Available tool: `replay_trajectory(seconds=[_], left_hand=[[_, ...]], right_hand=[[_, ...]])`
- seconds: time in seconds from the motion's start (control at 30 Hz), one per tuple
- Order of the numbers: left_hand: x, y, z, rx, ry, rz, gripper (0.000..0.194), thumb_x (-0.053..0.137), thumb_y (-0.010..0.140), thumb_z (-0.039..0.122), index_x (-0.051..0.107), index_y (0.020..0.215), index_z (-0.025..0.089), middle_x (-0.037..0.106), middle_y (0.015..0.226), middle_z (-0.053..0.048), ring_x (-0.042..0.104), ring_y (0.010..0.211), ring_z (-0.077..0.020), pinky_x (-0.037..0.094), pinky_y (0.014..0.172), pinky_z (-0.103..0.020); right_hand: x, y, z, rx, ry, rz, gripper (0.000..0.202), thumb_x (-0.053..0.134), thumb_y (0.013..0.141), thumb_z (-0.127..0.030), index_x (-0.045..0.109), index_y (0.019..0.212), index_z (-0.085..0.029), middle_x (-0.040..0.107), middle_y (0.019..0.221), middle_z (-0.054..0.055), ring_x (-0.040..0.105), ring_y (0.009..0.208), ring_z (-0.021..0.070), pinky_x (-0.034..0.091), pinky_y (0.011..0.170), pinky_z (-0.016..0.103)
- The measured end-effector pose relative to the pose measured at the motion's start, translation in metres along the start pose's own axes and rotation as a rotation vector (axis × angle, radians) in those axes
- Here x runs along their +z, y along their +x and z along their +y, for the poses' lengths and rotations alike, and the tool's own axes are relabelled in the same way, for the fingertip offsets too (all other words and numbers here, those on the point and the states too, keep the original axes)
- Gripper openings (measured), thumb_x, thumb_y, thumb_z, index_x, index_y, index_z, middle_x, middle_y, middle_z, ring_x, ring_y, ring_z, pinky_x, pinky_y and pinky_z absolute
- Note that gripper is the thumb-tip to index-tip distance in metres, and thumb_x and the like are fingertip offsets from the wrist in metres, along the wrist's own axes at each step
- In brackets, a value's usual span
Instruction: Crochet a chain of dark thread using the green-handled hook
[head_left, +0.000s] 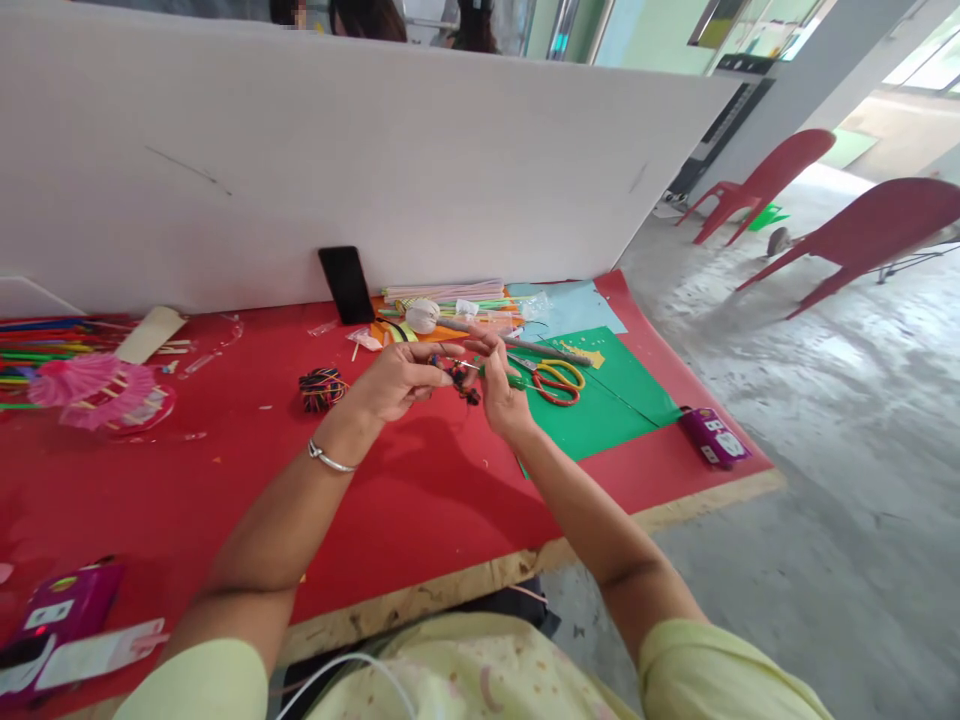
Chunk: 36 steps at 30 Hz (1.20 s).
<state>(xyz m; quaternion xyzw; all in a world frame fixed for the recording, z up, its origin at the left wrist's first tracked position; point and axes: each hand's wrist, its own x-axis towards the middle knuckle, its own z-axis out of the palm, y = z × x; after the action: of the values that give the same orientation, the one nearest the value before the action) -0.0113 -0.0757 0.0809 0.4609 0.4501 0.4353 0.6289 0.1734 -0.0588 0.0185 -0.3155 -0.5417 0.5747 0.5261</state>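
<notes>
My left hand (397,380) is raised over the red-covered table, its fingers closed on a small dark piece of multicoloured yarn work (463,382). Close beside it on the right, my right hand (501,385) grips a thin tool with a green handle (516,381); its metal shaft reaches to the yarn work between the hands. A ball of dark multicoloured yarn (322,390) lies to the left of my left hand. Scissors with red and yellow handles (559,382) rest on a green sheet (615,400) just right of my right hand.
A black phone (346,285) leans against the white partition (337,150). Behind my hands are straws (450,292) and a white bundle (422,316). Pink paper work (105,392) lies left. Purple packs sit at the right corner (712,437) and lower left (71,610).
</notes>
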Motion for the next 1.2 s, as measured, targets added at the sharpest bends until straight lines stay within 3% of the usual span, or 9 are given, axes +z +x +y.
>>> replay_trajectory(seconds=[0.07,0.17,0.4,0.53,0.67,0.8,0.9,1.0,1.2], left_hand=[[-0.007,-0.002,0.001,-0.068,-0.005,-0.080,0.038,0.087,0.057,0.018,0.089,0.095,0.017,0.055,0.054,0.005,0.031,0.044,-0.0043,0.017,0.047,-0.026],[-0.014,0.000,-0.001,-0.105,-0.028,-0.144,0.040,0.088,0.054,0.016,0.089,0.094,0.016,0.061,0.062,0.003,0.031,0.044,-0.0023,0.015,0.046,-0.026],[-0.022,0.000,0.002,-0.114,0.053,-0.188,0.041,0.087,0.058,0.014,0.090,0.099,0.014,0.059,0.062,0.002,0.032,0.043,-0.0028,0.015,0.047,-0.025],[-0.024,0.000,0.004,-0.102,0.113,-0.202,0.037,0.085,0.059,0.014,0.090,0.095,0.015,0.058,0.058,0.002,0.033,0.043,-0.0038,0.016,0.047,-0.026],[-0.023,0.000,0.002,-0.089,0.172,-0.222,0.031,0.081,0.057,0.014,0.090,0.086,0.014,0.053,0.050,0.002,0.034,0.043,-0.0060,0.018,0.047,-0.026],[-0.015,-0.002,0.000,-0.039,0.229,-0.193,0.029,0.080,0.058,0.018,0.090,0.084,0.013,0.051,0.047,0.003,0.034,0.044,-0.0073,0.021,0.048,-0.026],[-0.003,-0.001,-0.006,0.138,0.308,-0.021,0.032,0.081,0.062,0.021,0.092,0.092,0.014,0.063,0.059,0.000,0.039,0.052,-0.0086,0.030,0.052,-0.026],[0.010,0.000,-0.015,0.349,0.422,0.241,0.037,0.079,0.070,0.020,0.093,0.104,0.014,0.074,0.073,-0.002,0.052,0.063,-0.0120,0.041,0.060,-0.025],[0.025,-0.003,-0.029,0.489,0.647,0.416,0.052,0.073,0.080,0.013,0.089,0.130,0.016,0.082,0.093,-0.006,0.061,0.072,-0.0142,0.052,0.072,-0.026]], right_hand=[[-0.016,0.002,-0.005,-0.264,-0.252,-0.057,0.066,0.059,0.101,-0.084,0.074,0.079,-0.024,0.076,0.118,0.010,0.067,0.135,0.0287,0.055,0.119,0.044],[-0.033,0.005,-0.016,-0.455,-0.501,-0.150,0.070,0.054,0.104,-0.084,0.077,0.077,-0.023,0.071,0.140,0.013,0.059,0.149,0.0349,0.054,0.121,0.052],[-0.055,0.016,-0.041,-0.622,-0.788,-0.377,0.052,0.063,0.104,-0.074,0.087,0.096,-0.028,0.061,0.159,0.010,0.050,0.156,0.0397,0.044,0.133,0.064],[-0.059,0.023,-0.056,-0.615,-0.803,-0.484,0.049,0.066,0.106,-0.068,0.086,0.088,-0.026,0.063,0.160,0.010,0.051,0.153,0.0383,0.042,0.135,0.066],[-0.060,0.024,-0.066,-0.435,-0.650,-0.561,0.054,0.063,0.110,-0.063,0.083,0.077,-0.024,0.067,0.150,0.011,0.060,0.143,0.0332,0.049,0.127,0.058],[-0.052,0.016,-0.051,-0.093,-0.343,-0.489,0.053,0.068,0.105,-0.067,0.077,0.078,-0.022,0.076,0.125,0.007,0.068,0.096,0.0179,0.056,0.114,0.044],[-0.031,0.005,-0.025,0.247,0.081,-0.264,0.061,0.070,0.097,-0.081,0.070,0.079,-0.023,0.071,0.091,0.000,0.061,0.077,0.0143,0.062,0.089,0.033],[-0.006,-0.003,-0.005,0.545,0.450,-0.041,0.072,0.073,0.092,-0.085,0.050,0.065,-0.022,0.065,0.077,-0.001,0.059,0.068,0.0137,0.052,0.060,0.025],[0.030,-0.007,-0.006,0.572,0.844,0.256,0.063,0.066,0.103,-0.077,0.054,0.072,-0.023,0.060,0.064,-0.005,0.055,0.057,0.0120,0.043,0.051,0.022]])
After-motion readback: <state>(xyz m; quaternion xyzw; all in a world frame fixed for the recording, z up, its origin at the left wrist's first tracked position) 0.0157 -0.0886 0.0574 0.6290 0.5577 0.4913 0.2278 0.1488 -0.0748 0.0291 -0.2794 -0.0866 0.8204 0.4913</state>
